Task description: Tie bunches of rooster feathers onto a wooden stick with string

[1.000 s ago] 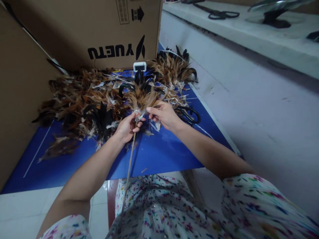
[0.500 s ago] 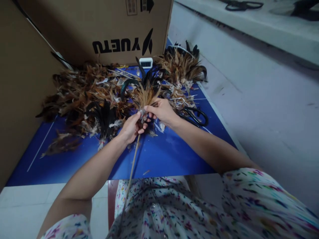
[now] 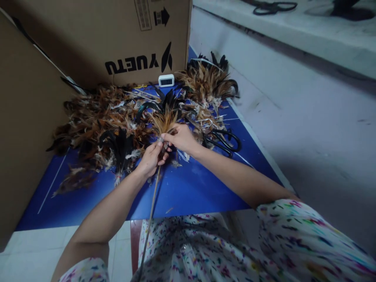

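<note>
blue table (image 3: 190, 199) strewn with feathers (image 3: 96, 113), a tuft (image 3: 164, 119) and a stick (image 3: 153, 199) in hand

a pale wall (image 3: 270, 105) rose along the right, topped by a ledge (image 3: 323, 43). a large box (image 3: 132, 35) stood at the back of the table, its "yuetu" lettering upside down, and another box (image 3: 26, 129) closed off the left side. white floor tiles (image 3: 38, 250) showed below the near edge. the person wore a loose top (image 3: 305, 235) with small coloured marks.

brown feathers lay heaped across the left and middle of the table. at the back right, near the wall, sat a thick brown and black bunch (image 3: 205, 80); a smaller black bunch (image 3: 119, 149) lay in front of the heap.

the tuft, tan with black plumes, fanned out above the hands at mid-table. the left hand (image 3: 151, 158) was curled closed round the top of the stick and the tuft's base, thumb uppermost. the right hand (image 3: 183, 139) pinched the base between thumb and forefinger. whether the tuft was fixed to the stick could not be told. the stick slanted down past the table edge toward the lap.

scissors (image 3: 239, 144) with black handles lay just right of the right hand. a small white clock (image 3: 166, 80) stood before the lettered box.
</note>
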